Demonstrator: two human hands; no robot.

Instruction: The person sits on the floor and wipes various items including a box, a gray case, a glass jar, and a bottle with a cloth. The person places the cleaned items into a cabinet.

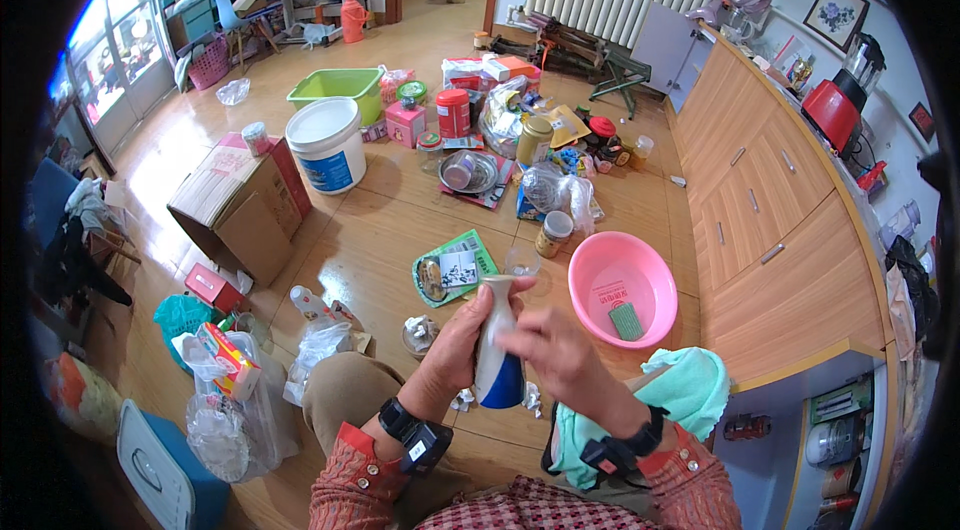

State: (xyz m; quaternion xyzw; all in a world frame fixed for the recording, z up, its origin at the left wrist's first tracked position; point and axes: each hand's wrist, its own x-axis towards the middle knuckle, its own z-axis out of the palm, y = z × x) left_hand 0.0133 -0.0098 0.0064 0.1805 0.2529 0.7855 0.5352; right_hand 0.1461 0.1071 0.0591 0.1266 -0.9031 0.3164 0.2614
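Observation:
A white-and-blue narrow-necked bottle (499,383) is held upright before me. My left hand (454,338) grips it, with fingers around the neck from the left. My right hand (559,350), blurred by motion, has its fingers at the bottle's right side; whether they hold it is unclear. Beyond the bottle lies a green blister card (480,252) on the wooden floor. A pink plastic basin (581,297) with a green scouring pad (625,321) inside stands to the right. The mint-green towel (686,383) drapes over my right knee.
A cardboard box (217,185), a lidded white bucket (330,143) and a green tub (360,98) stand ahead to the left. Jars, tins and bags crowd the floor ahead, including a red canister (452,113). Wooden cabinets (780,245) line the right. Plastic bags (247,410) sit at left.

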